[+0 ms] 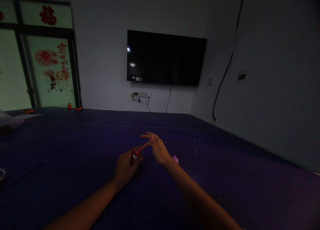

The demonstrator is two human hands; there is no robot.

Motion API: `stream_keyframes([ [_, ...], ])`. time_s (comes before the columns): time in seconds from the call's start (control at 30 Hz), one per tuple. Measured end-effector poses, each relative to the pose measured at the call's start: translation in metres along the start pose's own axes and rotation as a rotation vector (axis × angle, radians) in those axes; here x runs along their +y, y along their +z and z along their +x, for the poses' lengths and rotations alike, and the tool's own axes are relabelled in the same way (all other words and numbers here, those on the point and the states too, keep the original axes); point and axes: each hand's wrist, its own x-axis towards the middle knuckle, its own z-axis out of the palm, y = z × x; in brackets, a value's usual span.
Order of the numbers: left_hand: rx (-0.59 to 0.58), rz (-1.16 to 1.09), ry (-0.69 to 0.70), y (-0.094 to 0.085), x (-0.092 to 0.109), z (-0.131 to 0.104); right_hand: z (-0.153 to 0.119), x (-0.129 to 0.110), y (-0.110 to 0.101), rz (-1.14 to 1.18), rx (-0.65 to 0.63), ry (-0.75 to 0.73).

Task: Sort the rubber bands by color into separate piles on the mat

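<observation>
My left hand is closed round a small clear container with a red label, low over the purple surface. Beside it, my right hand has its fingers stretched out and apart. One of its fingertips reaches to the container's top; whether it goes inside or only touches the rim, I cannot tell. Just past my right wrist lies a small pink object, partly hidden by the forearm and too dim to name.
Small white scraps dot the purple surface. Orange objects stand near the glass door. At far left are a plastic bag and a white ring. A black cable hangs down the right wall.
</observation>
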Motion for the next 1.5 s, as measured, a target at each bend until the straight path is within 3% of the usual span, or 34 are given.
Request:
stream_keyframes([
  [0.13,-0.026,-0.028,-0.013,-0.001,0.001,0.001,-0.001,0.001,-0.001,-0.085,-0.002,-0.018],
  [0.33,-0.015,0.033,0.048,0.0,-0.001,-0.001,-0.008,0.004,0.009,-0.244,-0.167,-0.034],
  [0.5,-0.037,0.069,0.076,-0.001,-0.001,-0.002,-0.01,0.006,0.013,-0.218,-0.199,-0.004],
  [0.63,-0.02,0.059,0.053,0.0,-0.001,0.0,0.0,0.005,-0.001,-0.152,-0.161,0.004],
  [0.73,-0.009,0.061,0.021,0.002,-0.002,0.001,0.009,0.006,-0.023,-0.171,-0.064,0.129],
  [0.8,0.015,0.081,0.004,0.003,-0.003,0.001,0.012,0.011,-0.039,-0.332,-0.045,0.272],
  [0.97,0.027,0.082,0.012,0.005,-0.006,0.001,-0.001,0.036,-0.066,-0.783,-0.292,0.603],
  [1.07,0.045,0.088,0.002,0.005,-0.006,0.0,-0.013,0.05,-0.069,-0.783,-0.509,0.776],
  [1.13,0.045,0.083,0.003,0.005,-0.006,0.0,-0.017,0.056,-0.068,-0.738,-0.566,0.823],
  [1.3,0.018,0.089,0.026,0.004,-0.005,0.001,-0.011,0.053,-0.061,-0.609,-0.551,0.757],
  [1.5,-0.006,0.087,0.045,0.002,-0.003,0.0,0.008,0.027,-0.044,0.044,-0.365,0.24],
])
